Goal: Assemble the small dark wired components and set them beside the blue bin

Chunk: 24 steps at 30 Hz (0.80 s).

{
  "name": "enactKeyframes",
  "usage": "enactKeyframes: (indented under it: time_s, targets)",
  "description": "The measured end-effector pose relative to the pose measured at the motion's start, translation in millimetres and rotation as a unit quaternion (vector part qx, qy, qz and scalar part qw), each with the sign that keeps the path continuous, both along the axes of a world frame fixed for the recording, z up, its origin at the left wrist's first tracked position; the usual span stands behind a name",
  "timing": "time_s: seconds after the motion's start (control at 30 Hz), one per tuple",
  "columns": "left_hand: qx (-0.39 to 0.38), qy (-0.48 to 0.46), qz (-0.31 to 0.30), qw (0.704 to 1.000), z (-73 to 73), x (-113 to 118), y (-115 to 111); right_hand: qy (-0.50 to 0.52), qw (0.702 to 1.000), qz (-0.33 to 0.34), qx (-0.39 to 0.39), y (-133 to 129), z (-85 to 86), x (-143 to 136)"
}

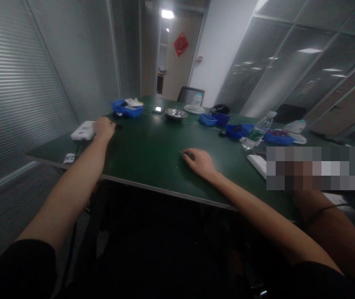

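My left hand [104,128] is over the left part of the green table [146,153], beside a white box-like device [83,131]. Its fingers are curled near a small black object [119,126]; whether they grip it is too blurred to tell. My right hand [199,161] rests low over the table near its front edge, fingers bent and pressed together. A thin, light-coloured thing [181,152] sticks out at its fingertips, too small to name.
A metal bowl [175,114] stands toward the back, with a blue basket [127,109] on its left and a smaller blue basket [208,119] on its right. A clear bottle [258,132] stands at the right, near a person's arm [333,220].
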<state>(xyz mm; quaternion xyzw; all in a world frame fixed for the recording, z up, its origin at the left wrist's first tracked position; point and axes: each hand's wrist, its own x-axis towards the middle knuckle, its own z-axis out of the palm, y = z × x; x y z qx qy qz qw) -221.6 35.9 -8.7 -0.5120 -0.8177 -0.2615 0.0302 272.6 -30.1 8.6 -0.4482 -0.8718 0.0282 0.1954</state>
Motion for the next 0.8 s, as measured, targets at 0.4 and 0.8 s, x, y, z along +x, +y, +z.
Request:
enactKeyframes:
  time_s: [0.4, 0.8]
  targets:
    - [0.042, -0.037, 0.000, 0.998, -7.0, 5.3, 8.3, -0.004, 1.000, -0.004, -0.001, 0.8, -0.7, -0.4]
    - [0.054, -0.024, -0.005, 0.998, -13.1, -1.9, 13.6, 0.001, 1.000, -0.003, 0.000, 0.7, -1.5, -0.5]
